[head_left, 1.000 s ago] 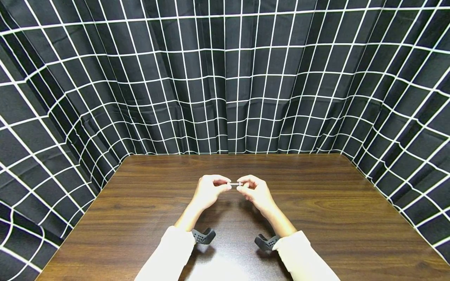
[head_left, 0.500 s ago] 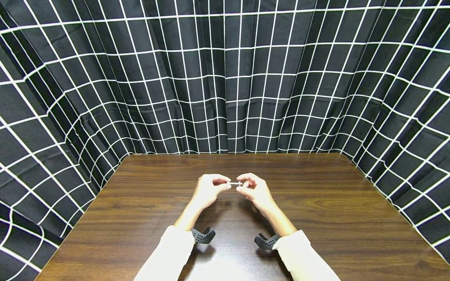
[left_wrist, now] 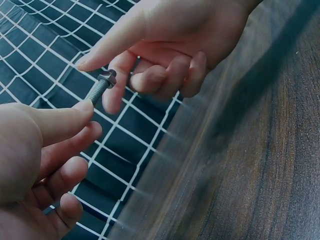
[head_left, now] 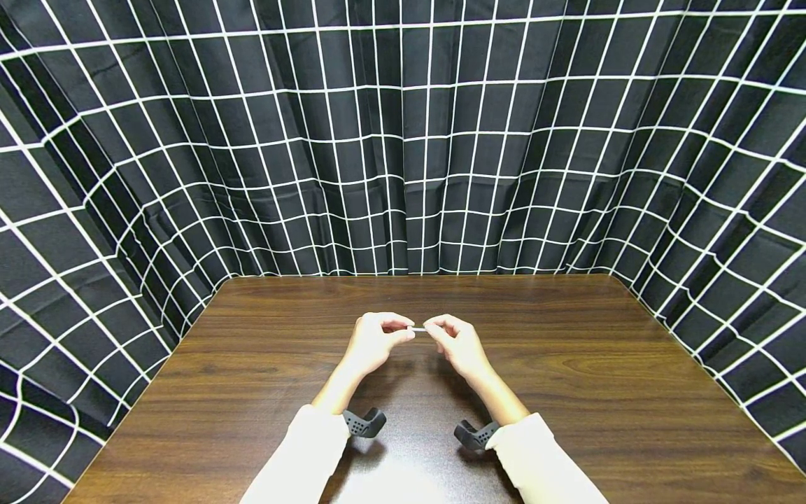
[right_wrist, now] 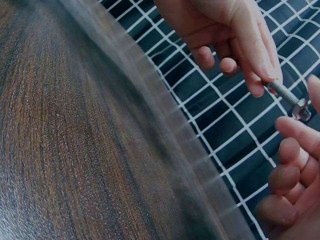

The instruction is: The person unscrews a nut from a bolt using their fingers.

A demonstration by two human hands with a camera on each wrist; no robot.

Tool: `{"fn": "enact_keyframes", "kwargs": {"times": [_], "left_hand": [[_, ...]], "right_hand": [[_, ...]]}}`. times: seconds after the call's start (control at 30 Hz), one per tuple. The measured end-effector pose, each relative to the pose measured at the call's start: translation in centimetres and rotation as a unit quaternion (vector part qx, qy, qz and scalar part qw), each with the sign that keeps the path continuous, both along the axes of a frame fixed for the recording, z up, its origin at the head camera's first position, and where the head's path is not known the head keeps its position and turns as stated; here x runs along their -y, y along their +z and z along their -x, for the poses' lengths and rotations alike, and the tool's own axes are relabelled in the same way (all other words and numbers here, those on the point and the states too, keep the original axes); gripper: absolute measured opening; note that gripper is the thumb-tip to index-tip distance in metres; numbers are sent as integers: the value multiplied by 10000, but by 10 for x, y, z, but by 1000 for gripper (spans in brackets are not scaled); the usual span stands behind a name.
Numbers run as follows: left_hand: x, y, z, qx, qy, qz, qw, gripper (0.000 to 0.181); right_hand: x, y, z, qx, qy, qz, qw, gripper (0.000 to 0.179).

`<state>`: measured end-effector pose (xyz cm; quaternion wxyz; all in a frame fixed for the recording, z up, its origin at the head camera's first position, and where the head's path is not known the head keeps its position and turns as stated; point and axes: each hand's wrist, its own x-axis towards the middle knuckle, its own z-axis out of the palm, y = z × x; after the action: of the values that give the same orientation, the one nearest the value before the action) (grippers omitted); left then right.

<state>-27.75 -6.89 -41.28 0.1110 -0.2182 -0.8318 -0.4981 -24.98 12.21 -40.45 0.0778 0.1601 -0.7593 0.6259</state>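
A small metal bolt (head_left: 419, 329) is held level above the table, its thread showing between the two hands. My left hand (head_left: 371, 343) pinches one end between thumb and forefinger; those fingertips hide that end. On the other end sits a nut (left_wrist: 108, 77), with a little thread past it in the right wrist view. Around that nut, the thumb and forefinger of my right hand (head_left: 462, 346) come together in the head view, covering it. Both wrist views show the nut between these two fingers, with small gaps. The right hand's other fingers are curled.
A brown wood-grain table (head_left: 252, 392) lies under both hands. Behind it and at both sides hangs a black curtain (head_left: 403, 140) with a white grid. Dark grey wrist mounts (head_left: 365, 423) stick out inward below the hands.
The right thumb and forefinger, spread apart around the nut half a second ago, have closed together over it in the head view. My left hand has stayed nearly still.
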Motion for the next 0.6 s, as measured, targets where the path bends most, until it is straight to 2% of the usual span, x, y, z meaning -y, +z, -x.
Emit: {"fn": "enact_keyframes", "kwargs": {"times": [0.23, 0.47, 0.6], "left_hand": [[-1, 0, -1, -30, -6, -20, 10000, 13], [-1, -2, 1, -45, -3, 4, 10000, 12], [0, -1, 0, 22, -32, -98, 9999, 13]], "right_hand": [[1, 10, -7, 257, -232, -396, 9986, 34], [0, 9, -6, 344, -207, -405, 9984, 31], [-3, -10, 8, 291, -249, -319, 9988, 27]]}}
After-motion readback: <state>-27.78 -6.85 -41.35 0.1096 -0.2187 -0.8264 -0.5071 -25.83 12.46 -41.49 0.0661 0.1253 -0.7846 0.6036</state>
